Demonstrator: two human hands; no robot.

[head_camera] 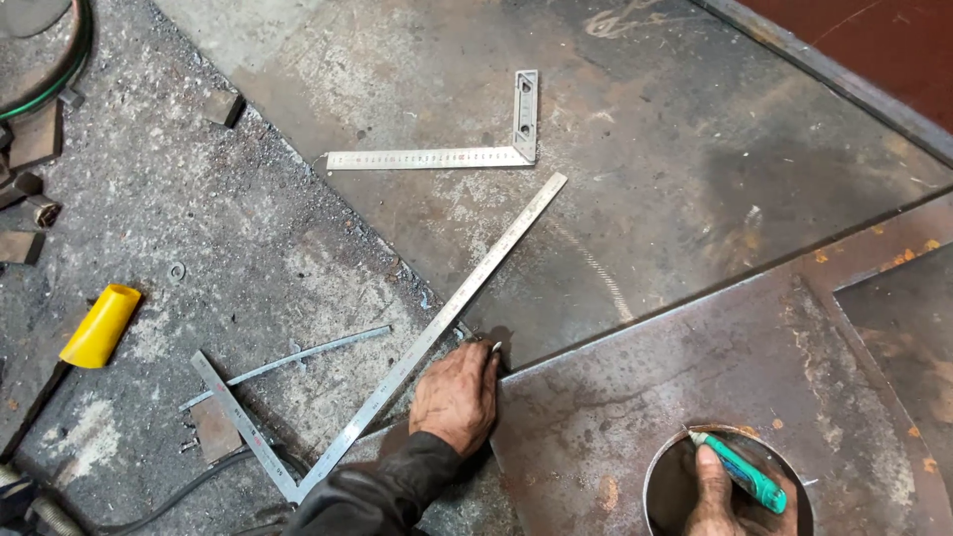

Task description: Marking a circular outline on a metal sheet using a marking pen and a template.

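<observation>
Left hand: the left hand [457, 397] was laid palm down, fingers together and pressed flat, on the long blade of the large steel framing square [437, 333], beside the edge of the upper steel plate [615, 149]; nothing was clasped in it.
Right hand: the right hand [717, 491] was seen closed around a teal marker [743, 472], held with its tip towards the upper left, over the round hole [685, 476] cut in the lower steel plate [635, 397].
Framing square: it was laid flat, the long blade running diagonally from the lower left up onto the upper plate, the short blade resting on the gritty floor [199, 258].
Small try square: a smaller square [467, 149] was set flat on the upper plate, well apart from both hands.
Surroundings: a yellow-handled tool [99, 326] and a thin metal strip [298, 355] were left on the floor at the left.
</observation>
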